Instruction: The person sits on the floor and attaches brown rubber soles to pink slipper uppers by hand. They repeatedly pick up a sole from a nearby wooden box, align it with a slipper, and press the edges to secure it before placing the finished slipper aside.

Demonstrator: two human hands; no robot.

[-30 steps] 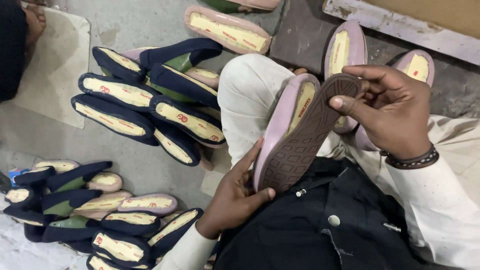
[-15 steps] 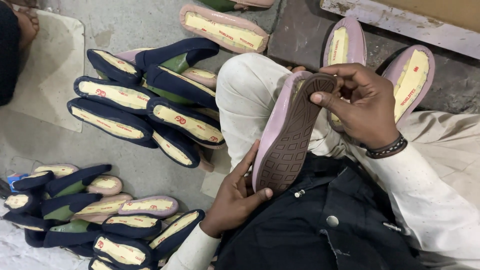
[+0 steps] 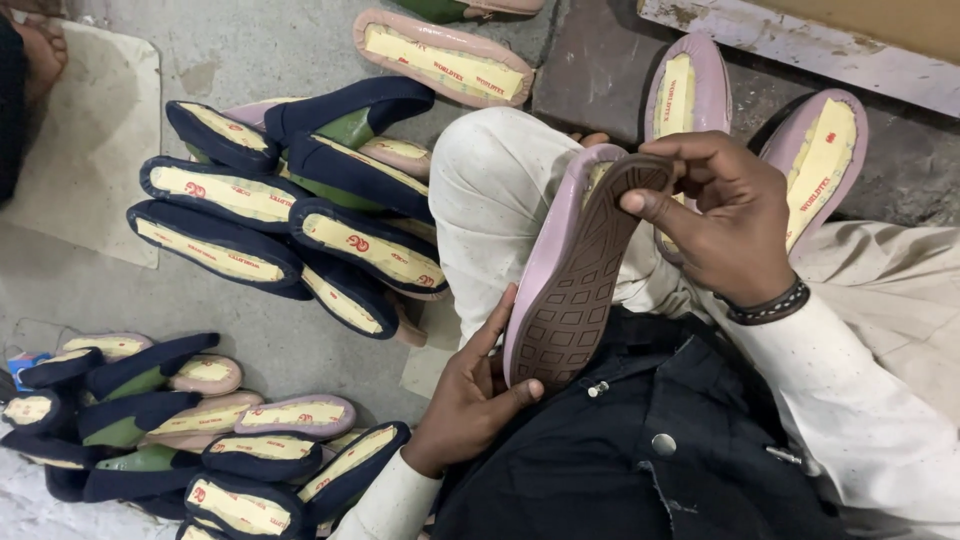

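Head view: the pink shoe is the landmark, held sole-up over the person's knee and lap, brown tread facing the camera. The left hand cups its heel end from below, thumb pressed on the tread, fingers wrapped round the pink rim, so a firm hold on the shoe. The right hand clamps the toe end, fingertips hooked over the tip, thumb behind.

Change vs. a sec ago: the right hand has slid further over the toe and curled tighter; earlier its fingers lay flatter on the sole w/ more tread showing at the top. The shoe has also tipped a bit more upright & sits closer to the knee. The left hand has barely moved. To my eye that reads as pressing or checking the sole edge at the toe, w/ the heel end braced; can't tell if the sole is fully bonded there.

Around the shoe:
- left of it, on the floor: navy shoe pile, yellow insoles up.
- lower left: second heap, navy, green & pink mixed.
- above it: single pink shoe, insole up.
- right of it, partly behind the right hand: pink pair.
- below it: dark jacket across the lap.
- far upper left: another person's foot on a mat.
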